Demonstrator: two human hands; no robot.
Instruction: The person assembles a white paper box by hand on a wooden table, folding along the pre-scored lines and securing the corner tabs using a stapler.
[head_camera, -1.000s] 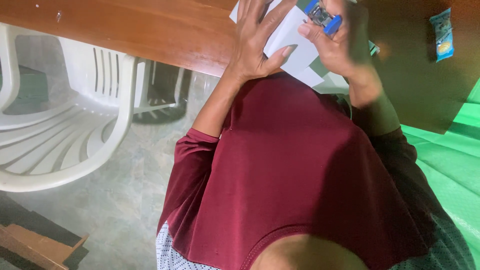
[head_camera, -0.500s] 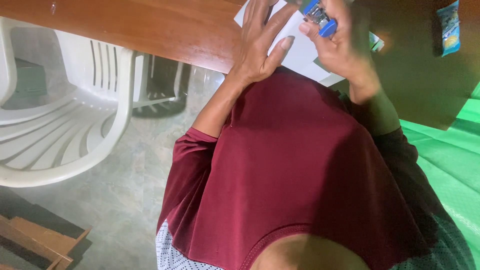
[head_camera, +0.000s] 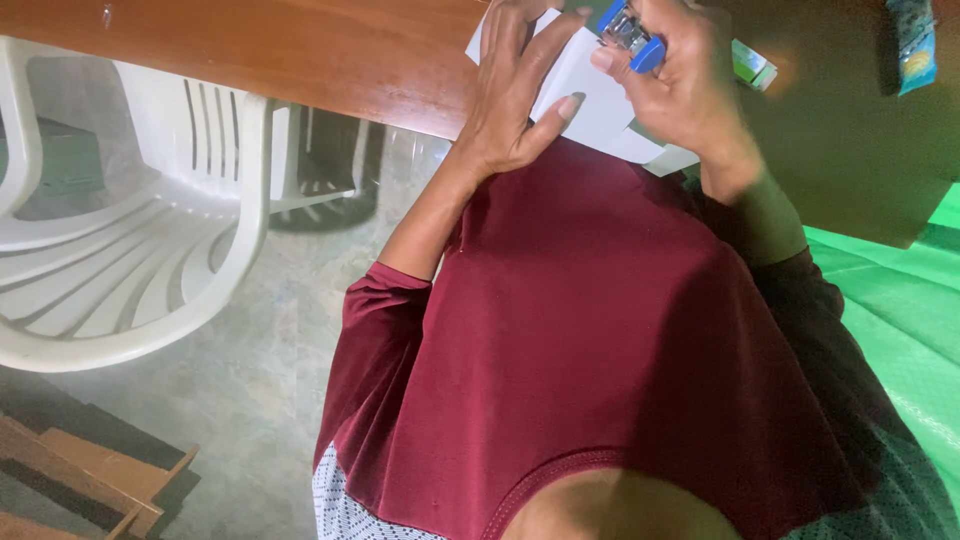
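Observation:
My left hand (head_camera: 512, 95) lies with fingers spread on white sheets of paper (head_camera: 600, 95) at the near edge of a brown wooden table (head_camera: 300, 50). My right hand (head_camera: 690, 90) grips a small blue and metal stapler (head_camera: 630, 32) over the top of the paper, thumb pressed on its blue end. Both forearms reach up from my maroon shirt (head_camera: 600, 350). The tops of both hands are cut off by the frame's upper edge.
A white plastic chair (head_camera: 130, 250) stands at the left beside the table. A small green box (head_camera: 752, 66) and a blue packet (head_camera: 912, 45) lie on the table at the right. Green sheeting (head_camera: 900, 310) covers the floor at right; wooden pieces (head_camera: 70, 480) sit at lower left.
Both hands, the paper and the stapler have drifted toward the frame's top edge. The right hand keeps its hold on the stapler; the left stays on the paper.

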